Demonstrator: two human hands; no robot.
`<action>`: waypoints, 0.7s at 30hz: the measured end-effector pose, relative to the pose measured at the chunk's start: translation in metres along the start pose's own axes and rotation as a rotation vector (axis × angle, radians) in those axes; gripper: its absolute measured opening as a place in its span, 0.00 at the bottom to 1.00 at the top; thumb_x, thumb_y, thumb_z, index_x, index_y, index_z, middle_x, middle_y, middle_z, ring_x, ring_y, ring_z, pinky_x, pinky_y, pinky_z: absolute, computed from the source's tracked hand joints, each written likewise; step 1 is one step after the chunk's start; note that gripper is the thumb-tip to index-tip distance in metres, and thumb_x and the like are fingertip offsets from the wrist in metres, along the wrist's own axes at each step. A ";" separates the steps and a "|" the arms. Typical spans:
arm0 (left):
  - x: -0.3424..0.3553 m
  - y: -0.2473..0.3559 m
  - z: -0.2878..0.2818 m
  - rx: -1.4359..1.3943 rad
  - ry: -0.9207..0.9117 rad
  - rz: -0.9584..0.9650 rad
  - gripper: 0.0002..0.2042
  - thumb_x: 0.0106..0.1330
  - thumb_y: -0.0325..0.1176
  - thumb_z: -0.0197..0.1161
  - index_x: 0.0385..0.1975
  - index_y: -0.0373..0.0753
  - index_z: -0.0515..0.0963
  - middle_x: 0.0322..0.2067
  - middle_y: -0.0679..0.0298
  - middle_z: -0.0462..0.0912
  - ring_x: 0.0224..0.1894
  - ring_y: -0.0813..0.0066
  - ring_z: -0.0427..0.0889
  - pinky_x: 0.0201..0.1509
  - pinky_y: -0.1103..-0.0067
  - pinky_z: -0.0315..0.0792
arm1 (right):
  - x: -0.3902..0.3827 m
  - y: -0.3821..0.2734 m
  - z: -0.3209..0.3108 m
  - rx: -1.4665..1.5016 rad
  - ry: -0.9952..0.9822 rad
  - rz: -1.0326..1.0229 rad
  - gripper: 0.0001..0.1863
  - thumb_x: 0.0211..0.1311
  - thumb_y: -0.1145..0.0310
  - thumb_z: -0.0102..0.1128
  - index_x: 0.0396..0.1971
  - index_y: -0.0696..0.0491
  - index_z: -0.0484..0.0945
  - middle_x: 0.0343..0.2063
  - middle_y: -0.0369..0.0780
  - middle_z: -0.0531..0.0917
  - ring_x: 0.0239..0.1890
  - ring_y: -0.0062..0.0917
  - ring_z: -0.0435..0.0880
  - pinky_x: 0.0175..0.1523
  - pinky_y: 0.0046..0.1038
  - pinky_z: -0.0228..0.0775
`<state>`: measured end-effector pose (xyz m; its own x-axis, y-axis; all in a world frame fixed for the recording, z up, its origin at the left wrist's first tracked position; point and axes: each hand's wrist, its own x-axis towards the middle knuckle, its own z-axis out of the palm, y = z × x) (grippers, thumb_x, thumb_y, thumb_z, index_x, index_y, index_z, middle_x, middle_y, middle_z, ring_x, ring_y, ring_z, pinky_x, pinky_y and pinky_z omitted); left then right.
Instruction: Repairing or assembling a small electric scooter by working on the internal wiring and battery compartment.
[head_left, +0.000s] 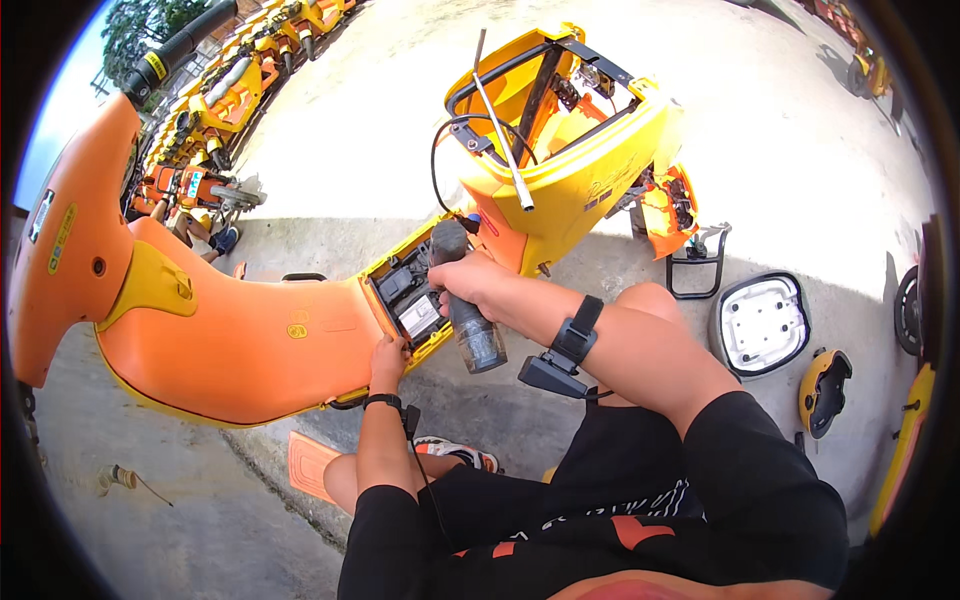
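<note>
A cordless drill (472, 325) with a dark body and a battery pack at its base is in my right hand (462, 280), fingers wrapped around its grip. Its head points down over the open compartment (412, 300) of an orange and yellow scooter, where black parts and a pale labelled box (420, 316) show. At the compartment's near edge, beside the orange floor panel (250, 345), my left hand (388, 362) is closed with its fingers curled; whatever they hold is hidden. The drill's tip is hard to make out against the dark compartment.
A yellow seat housing (590, 190) with an open frame rises beyond my right hand, a metal rod (505, 130) lying across it. On the ground at right are a white-lined seat (762, 322) and a yellow shell (825, 392). Parked scooters (230, 95) and another person's leg (205, 240) appear at far left.
</note>
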<state>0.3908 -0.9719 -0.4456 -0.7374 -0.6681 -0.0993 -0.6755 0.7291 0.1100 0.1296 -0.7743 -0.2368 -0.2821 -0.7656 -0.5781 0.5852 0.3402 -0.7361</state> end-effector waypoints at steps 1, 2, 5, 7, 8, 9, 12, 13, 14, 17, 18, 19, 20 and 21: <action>-0.003 -0.001 -0.002 -0.001 0.024 0.004 0.06 0.51 0.30 0.65 0.29 0.39 0.80 0.31 0.54 0.77 0.39 0.55 0.79 0.42 0.65 0.75 | -0.002 0.000 0.000 0.001 -0.002 -0.016 0.20 0.52 0.72 0.61 0.46 0.62 0.71 0.31 0.46 0.77 0.22 0.31 0.81 0.26 0.34 0.78; -0.005 -0.010 -0.004 -0.012 0.015 0.023 0.06 0.50 0.30 0.65 0.27 0.38 0.80 0.31 0.54 0.77 0.37 0.55 0.79 0.40 0.65 0.75 | -0.005 0.000 0.001 0.000 -0.014 -0.033 0.19 0.52 0.72 0.61 0.44 0.62 0.71 0.31 0.46 0.77 0.22 0.31 0.81 0.26 0.34 0.78; -0.012 -0.010 -0.007 -0.018 0.110 0.083 0.04 0.50 0.30 0.65 0.23 0.37 0.80 0.29 0.53 0.77 0.33 0.53 0.79 0.37 0.65 0.75 | -0.005 0.003 -0.001 -0.001 -0.005 -0.063 0.14 0.51 0.72 0.60 0.37 0.64 0.74 0.25 0.45 0.77 0.21 0.30 0.80 0.25 0.34 0.76; -0.014 -0.013 -0.002 -0.006 0.171 0.092 0.04 0.50 0.29 0.65 0.24 0.37 0.81 0.29 0.53 0.77 0.33 0.53 0.79 0.37 0.66 0.75 | -0.009 0.001 -0.004 -0.026 0.007 -0.049 0.14 0.51 0.71 0.61 0.37 0.63 0.75 0.22 0.44 0.77 0.20 0.29 0.80 0.25 0.33 0.76; -0.013 -0.011 0.000 0.001 0.208 0.097 0.04 0.51 0.29 0.64 0.25 0.37 0.82 0.29 0.53 0.77 0.33 0.53 0.80 0.36 0.66 0.76 | -0.012 0.000 -0.007 -0.018 0.019 -0.048 0.14 0.51 0.71 0.62 0.37 0.63 0.75 0.22 0.43 0.77 0.20 0.29 0.80 0.26 0.32 0.76; -0.011 -0.009 0.002 0.001 0.221 0.101 0.04 0.51 0.29 0.64 0.25 0.37 0.82 0.29 0.53 0.77 0.33 0.53 0.80 0.36 0.66 0.76 | -0.014 0.000 -0.010 -0.022 0.019 -0.061 0.14 0.51 0.71 0.62 0.37 0.63 0.75 0.22 0.43 0.77 0.20 0.29 0.80 0.26 0.32 0.76; -0.009 -0.012 0.005 -0.005 0.176 0.049 0.05 0.51 0.28 0.63 0.27 0.36 0.83 0.29 0.52 0.77 0.33 0.53 0.80 0.37 0.67 0.76 | -0.015 -0.001 -0.016 -0.042 0.027 -0.060 0.14 0.52 0.71 0.62 0.37 0.62 0.75 0.22 0.43 0.77 0.19 0.29 0.80 0.26 0.32 0.76; -0.010 -0.015 0.007 0.030 0.178 0.059 0.06 0.51 0.30 0.64 0.27 0.38 0.83 0.29 0.53 0.77 0.33 0.55 0.80 0.37 0.67 0.75 | -0.015 0.000 -0.017 -0.039 0.025 -0.054 0.14 0.52 0.71 0.62 0.37 0.62 0.75 0.22 0.43 0.77 0.19 0.29 0.80 0.26 0.32 0.76; -0.011 -0.018 0.009 0.065 0.177 0.069 0.06 0.51 0.31 0.64 0.28 0.40 0.84 0.29 0.54 0.77 0.33 0.56 0.80 0.37 0.66 0.75 | -0.015 0.001 -0.016 -0.035 0.023 -0.045 0.14 0.52 0.71 0.62 0.37 0.62 0.75 0.21 0.43 0.78 0.19 0.29 0.80 0.26 0.32 0.76; -0.014 -0.002 0.002 0.068 0.164 0.020 0.06 0.52 0.30 0.63 0.28 0.40 0.84 0.30 0.54 0.77 0.35 0.55 0.80 0.37 0.67 0.75 | -0.007 0.006 -0.023 -0.020 0.039 -0.037 0.15 0.51 0.71 0.63 0.36 0.63 0.75 0.21 0.43 0.78 0.20 0.30 0.81 0.26 0.33 0.76; -0.016 0.003 -0.001 0.068 0.153 0.011 0.06 0.52 0.30 0.63 0.28 0.40 0.84 0.30 0.54 0.77 0.35 0.55 0.80 0.37 0.67 0.75 | -0.006 0.008 -0.024 -0.013 0.023 -0.040 0.15 0.50 0.71 0.63 0.36 0.63 0.75 0.21 0.43 0.78 0.20 0.30 0.81 0.26 0.33 0.76; -0.015 0.008 -0.003 0.071 0.146 0.009 0.06 0.52 0.29 0.62 0.29 0.40 0.83 0.30 0.55 0.77 0.36 0.56 0.80 0.38 0.66 0.75 | -0.004 0.009 -0.027 -0.016 0.038 -0.038 0.15 0.50 0.71 0.63 0.36 0.64 0.75 0.21 0.43 0.78 0.20 0.31 0.81 0.26 0.33 0.76; -0.017 0.010 -0.007 0.077 0.138 -0.001 0.06 0.53 0.29 0.62 0.29 0.39 0.83 0.30 0.55 0.77 0.37 0.56 0.79 0.38 0.66 0.75 | -0.003 0.009 -0.026 -0.020 0.046 -0.033 0.15 0.50 0.71 0.63 0.35 0.64 0.76 0.21 0.44 0.78 0.21 0.31 0.81 0.26 0.33 0.76; -0.019 0.007 -0.004 0.144 0.154 0.034 0.06 0.53 0.29 0.62 0.29 0.39 0.82 0.31 0.55 0.77 0.37 0.57 0.79 0.39 0.66 0.75 | -0.003 0.009 -0.025 -0.027 0.041 -0.041 0.15 0.50 0.71 0.63 0.36 0.65 0.76 0.21 0.44 0.79 0.20 0.31 0.81 0.26 0.33 0.76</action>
<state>0.3998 -0.9551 -0.4386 -0.7583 -0.6495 0.0555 -0.6516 0.7579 -0.0333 0.1166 -0.7551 -0.2503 -0.3367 -0.7566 -0.5606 0.5518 0.3238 -0.7685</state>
